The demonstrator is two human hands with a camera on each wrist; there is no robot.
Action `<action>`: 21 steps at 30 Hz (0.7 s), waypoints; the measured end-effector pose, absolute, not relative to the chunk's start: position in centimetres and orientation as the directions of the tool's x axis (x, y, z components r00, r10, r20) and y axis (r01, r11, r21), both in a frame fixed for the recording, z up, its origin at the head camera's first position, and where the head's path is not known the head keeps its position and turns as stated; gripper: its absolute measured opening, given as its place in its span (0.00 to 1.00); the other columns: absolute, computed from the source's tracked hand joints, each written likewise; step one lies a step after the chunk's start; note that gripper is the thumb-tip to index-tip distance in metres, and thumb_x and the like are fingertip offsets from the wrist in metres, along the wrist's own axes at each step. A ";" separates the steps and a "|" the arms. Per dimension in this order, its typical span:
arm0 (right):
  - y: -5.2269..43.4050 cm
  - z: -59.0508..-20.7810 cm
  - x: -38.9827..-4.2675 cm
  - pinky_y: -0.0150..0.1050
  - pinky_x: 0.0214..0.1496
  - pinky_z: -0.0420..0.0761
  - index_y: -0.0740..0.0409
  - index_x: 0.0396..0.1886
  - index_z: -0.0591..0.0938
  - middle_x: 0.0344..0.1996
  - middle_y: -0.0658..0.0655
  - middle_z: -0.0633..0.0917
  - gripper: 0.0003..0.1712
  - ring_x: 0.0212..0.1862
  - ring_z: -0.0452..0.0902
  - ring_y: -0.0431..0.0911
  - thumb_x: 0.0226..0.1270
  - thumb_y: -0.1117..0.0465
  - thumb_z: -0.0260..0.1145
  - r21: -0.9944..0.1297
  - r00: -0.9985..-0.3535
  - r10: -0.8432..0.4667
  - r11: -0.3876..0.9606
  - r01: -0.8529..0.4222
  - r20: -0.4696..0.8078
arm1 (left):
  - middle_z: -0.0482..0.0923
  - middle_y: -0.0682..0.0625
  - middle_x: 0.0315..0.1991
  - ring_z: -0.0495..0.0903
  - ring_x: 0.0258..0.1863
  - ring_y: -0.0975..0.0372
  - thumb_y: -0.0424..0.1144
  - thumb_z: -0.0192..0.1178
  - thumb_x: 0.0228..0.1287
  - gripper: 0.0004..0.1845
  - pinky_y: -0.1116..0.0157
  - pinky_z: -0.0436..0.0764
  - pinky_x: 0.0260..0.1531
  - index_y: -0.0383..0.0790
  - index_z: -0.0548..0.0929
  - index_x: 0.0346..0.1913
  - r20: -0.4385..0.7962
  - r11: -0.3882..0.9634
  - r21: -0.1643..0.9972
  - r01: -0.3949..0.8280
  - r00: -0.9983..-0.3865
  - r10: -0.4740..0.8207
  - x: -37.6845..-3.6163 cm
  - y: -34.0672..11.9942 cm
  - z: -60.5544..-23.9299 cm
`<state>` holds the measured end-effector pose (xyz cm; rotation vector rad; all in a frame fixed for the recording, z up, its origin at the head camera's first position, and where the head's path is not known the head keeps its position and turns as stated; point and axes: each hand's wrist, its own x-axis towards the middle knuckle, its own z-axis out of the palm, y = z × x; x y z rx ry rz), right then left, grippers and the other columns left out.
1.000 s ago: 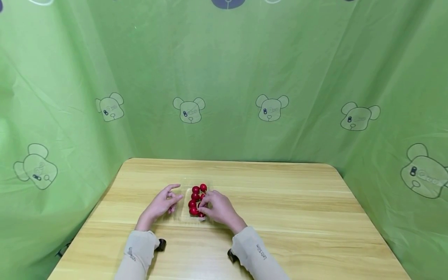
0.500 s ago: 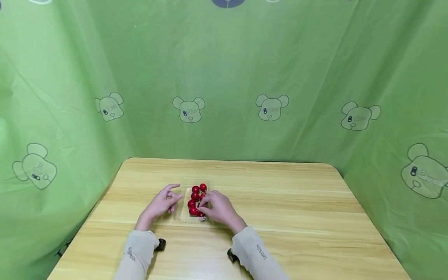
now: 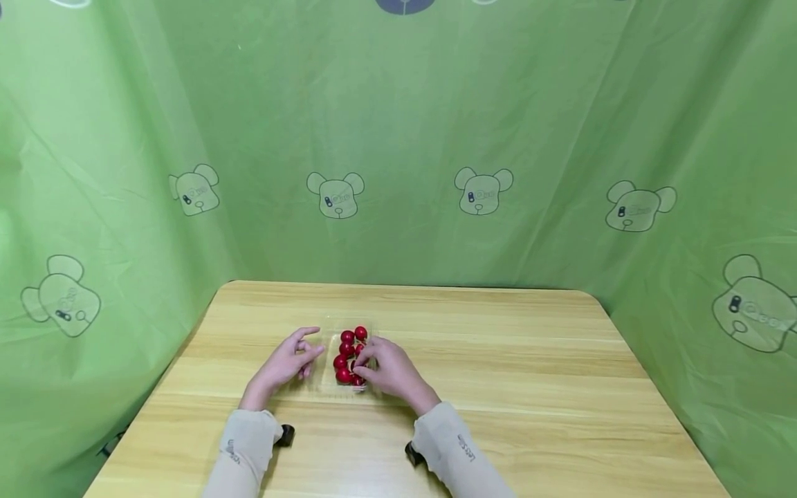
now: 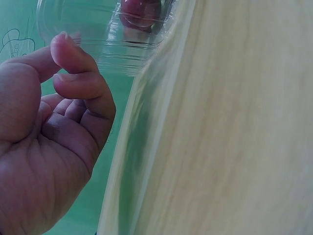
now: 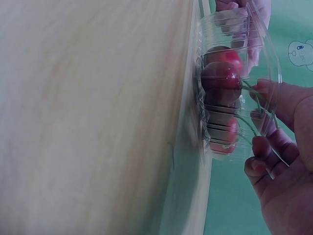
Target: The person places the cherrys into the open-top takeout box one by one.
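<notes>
In the head view, several red cherries (image 3: 344, 375) with green stems lie in two rough rows inside a clear plastic box (image 3: 330, 389) on the table. My right hand (image 3: 392, 370) reaches over the box's right side, thumb and fingertips together low over the cherries. In the right wrist view it pinches a green cherry stem (image 5: 249, 88); the clear wall partly covers the fingertips. My left hand (image 3: 288, 360) is at the box's left side, fingers loosely bent, with nothing held. In the left wrist view its fingertips are close to the box wall; whether they touch it I cannot tell.
The wooden table (image 3: 510, 360) extends well to the right of the box and behind it. A green curtain (image 3: 411, 249) with bear-head prints surrounds the back and both sides. A dark wrist camera (image 3: 286, 436) sits under the left cuff, and another (image 3: 414, 454) under the right.
</notes>
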<state>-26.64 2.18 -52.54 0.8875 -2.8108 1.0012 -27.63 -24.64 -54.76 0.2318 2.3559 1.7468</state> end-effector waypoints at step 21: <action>4.8 -51.7 -28.0 0.37 0.47 0.82 0.53 0.59 0.85 0.47 0.52 0.84 0.18 0.43 0.79 0.42 0.74 0.54 0.68 -0.634 -0.854 -0.461 0.590 -0.499 0.243 | 0.76 0.43 0.35 0.78 0.25 0.59 0.61 0.41 0.83 0.36 0.67 0.79 0.25 0.39 0.61 0.79 -0.122 0.298 0.952 -0.067 -0.978 0.170 -27.5 -25.8 -54.3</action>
